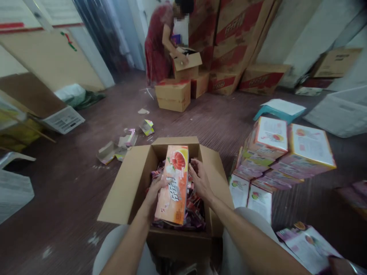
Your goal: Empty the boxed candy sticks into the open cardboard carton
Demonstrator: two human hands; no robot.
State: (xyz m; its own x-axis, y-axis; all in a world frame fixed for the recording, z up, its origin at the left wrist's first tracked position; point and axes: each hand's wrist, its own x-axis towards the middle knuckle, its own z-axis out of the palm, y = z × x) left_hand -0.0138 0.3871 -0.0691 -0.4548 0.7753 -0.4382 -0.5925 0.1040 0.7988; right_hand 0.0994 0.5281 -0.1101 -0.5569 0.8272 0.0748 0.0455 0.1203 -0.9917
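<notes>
An open cardboard carton point(126, 191) stands on the floor between my knees, filled with several small wrapped packets point(195, 208). Over it I hold a long orange product box point(174, 185) printed with a red fruit. My left hand point(156, 190) grips its left edge with fingers curled. My right hand point(200, 179) clasps its right side, fingers wrapped behind the box.
A stack of similar printed boxes point(282, 152) sits on the floor to my right, more point(308, 244) at bottom right. Torn packaging scraps point(123, 145) litter the floor to the left. A person point(160, 42) bends over cartons point(173, 93) at the back wall.
</notes>
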